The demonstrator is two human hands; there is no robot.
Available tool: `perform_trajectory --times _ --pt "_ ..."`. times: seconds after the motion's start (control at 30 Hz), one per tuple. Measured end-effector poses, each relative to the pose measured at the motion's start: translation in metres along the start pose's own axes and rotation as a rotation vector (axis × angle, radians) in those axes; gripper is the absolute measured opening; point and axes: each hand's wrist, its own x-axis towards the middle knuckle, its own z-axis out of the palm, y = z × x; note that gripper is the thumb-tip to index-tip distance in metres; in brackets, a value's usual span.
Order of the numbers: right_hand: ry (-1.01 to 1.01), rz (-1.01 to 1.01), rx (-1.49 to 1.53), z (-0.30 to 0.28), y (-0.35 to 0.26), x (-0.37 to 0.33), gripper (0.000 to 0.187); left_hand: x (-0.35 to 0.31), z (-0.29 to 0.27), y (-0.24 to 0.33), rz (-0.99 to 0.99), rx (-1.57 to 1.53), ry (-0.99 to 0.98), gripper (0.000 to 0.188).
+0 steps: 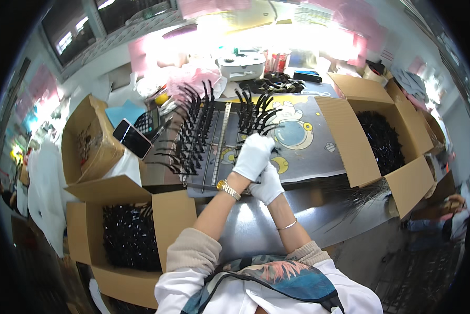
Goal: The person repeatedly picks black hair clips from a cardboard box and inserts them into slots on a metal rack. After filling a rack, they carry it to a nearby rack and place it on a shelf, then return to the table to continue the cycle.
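Both my hands wear white gloves and meet at the right-hand row of a rack. My left hand (254,155), below a gold watch, is the farther one, its fingers closed near the lower end of the row of black curved pieces (251,112). My right hand (268,184) sits just nearer, touching or almost touching the left, with its fingers curled. What either hand grips is hidden by the gloves. Another row of black curved pieces (194,131) stands to the left. Between the rows runs a pale marked strip like a ruler (222,141).
Open cardboard boxes of black pieces stand at lower left (163,230) and right (345,136). Another carton (73,146), a phone (132,138) and a calculator (147,121) lie left. A grey astronaut-print mat (318,152) covers the table; thin black strands (358,196) hang over its edge.
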Motion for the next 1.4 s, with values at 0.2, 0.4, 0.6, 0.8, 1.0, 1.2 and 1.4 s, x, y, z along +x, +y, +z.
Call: perform_trajectory --times 0.2,0.4,0.6,0.8,1.0,1.2,1.4 --pt "0.034 0.326 0.557 0.01 0.0 0.007 0.018 -0.021 -0.042 -0.04 -1.299 -1.916 1.056 0.032" --pt "-0.094 0.354 0.465 -0.004 0.009 0.011 0.022 -0.087 -0.134 0.059 -0.805 -1.221 0.037 0.021" --pt "0.062 0.11 -0.05 -0.07 -0.005 0.007 0.042 -0.226 -0.242 0.007 -0.98 0.324 -0.02 0.021" --pt "0.255 -0.323 -0.367 -0.044 -0.033 0.051 0.082 -0.214 -0.253 -0.004 -0.552 0.588 -0.195 0.06" --pt "0.603 -0.343 -0.442 0.029 -0.052 0.15 0.1 -0.053 -0.074 -0.01 -0.589 -0.437 0.199 0.073" --pt "0.634 -0.415 -0.211 0.034 -0.059 0.202 0.077 0.078 0.039 -0.117 -0.812 -1.16 0.441 0.078" --pt "0.645 -0.308 -0.51 0.012 -0.044 0.223 0.031 0.085 0.057 -0.123 -0.747 -0.89 0.491 0.022"
